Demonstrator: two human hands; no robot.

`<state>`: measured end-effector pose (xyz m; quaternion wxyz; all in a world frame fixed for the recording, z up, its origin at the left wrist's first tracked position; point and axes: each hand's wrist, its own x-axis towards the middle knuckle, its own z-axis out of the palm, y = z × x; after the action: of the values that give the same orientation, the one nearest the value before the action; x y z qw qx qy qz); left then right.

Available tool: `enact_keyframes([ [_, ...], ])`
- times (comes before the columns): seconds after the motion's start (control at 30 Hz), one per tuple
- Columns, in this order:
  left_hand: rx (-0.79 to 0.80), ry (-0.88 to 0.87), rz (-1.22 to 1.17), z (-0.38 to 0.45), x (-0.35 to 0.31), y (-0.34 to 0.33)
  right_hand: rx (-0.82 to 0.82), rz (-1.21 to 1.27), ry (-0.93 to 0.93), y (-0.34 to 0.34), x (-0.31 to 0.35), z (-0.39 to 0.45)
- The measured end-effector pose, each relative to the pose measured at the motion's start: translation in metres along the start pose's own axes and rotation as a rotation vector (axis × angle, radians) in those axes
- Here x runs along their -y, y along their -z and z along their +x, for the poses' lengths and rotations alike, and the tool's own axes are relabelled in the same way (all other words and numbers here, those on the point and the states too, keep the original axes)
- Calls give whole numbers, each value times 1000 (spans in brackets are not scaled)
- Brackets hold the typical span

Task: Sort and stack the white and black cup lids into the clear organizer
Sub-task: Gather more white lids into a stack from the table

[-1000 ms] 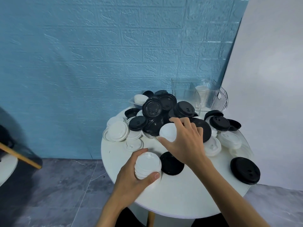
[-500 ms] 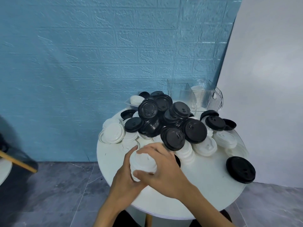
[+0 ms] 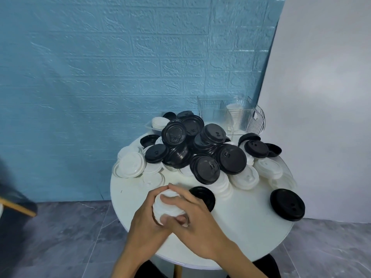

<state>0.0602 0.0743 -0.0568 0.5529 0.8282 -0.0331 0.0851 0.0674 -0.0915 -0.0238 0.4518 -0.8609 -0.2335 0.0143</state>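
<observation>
Glossy black plastic lids [image 3: 202,145] and white plastic lids [image 3: 131,164] are lying on a round white bench [image 3: 241,227] against a blue brick-patterned wall [image 3: 100,67].

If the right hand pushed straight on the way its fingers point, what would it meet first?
The right hand points up-left across the white lid stack, which it already holds together with the left hand. Past that, the nearest thing is probably the flat white lid on the table; depth is unclear.
</observation>
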Motion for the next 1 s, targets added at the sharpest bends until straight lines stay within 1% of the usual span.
enact_keyframes([
  [0.1,16,-5,-23,1,0,2,42,-70,43,9,1,0],
  [0.13,10,-5,-26,2,0,2,21,-67,61,16,3,-1],
  [0.17,-6,-2,-25,2,1,3,-35,-55,77,25,3,-2],
  [0.2,-23,7,-22,2,1,3,-126,-45,87,36,0,-3],
  [0.27,-33,25,-18,4,3,3,-363,-86,81,62,-13,-6],
  [0.3,-29,31,-22,5,4,2,-461,-141,46,76,-21,-7],
  [0.33,-26,36,-26,5,4,2,-521,-205,-9,89,-30,-7],
  [0.37,-25,37,-27,5,5,2,-542,-275,-80,102,-39,-8],
  [0.47,-20,28,-34,5,6,3,-551,-441,-309,131,-66,-8],
  [0.57,-14,13,-47,5,5,3,-630,-427,-447,158,-88,-8],
  [0.67,-15,1,-49,4,3,3,-556,-464,-596,180,-106,-3],
  [0.8,-11,-2,-54,4,1,4,-482,-449,-648,187,-119,4],
  [1.0,-3,7,-59,4,0,4,-497,-400,-609,188,-129,5],
])
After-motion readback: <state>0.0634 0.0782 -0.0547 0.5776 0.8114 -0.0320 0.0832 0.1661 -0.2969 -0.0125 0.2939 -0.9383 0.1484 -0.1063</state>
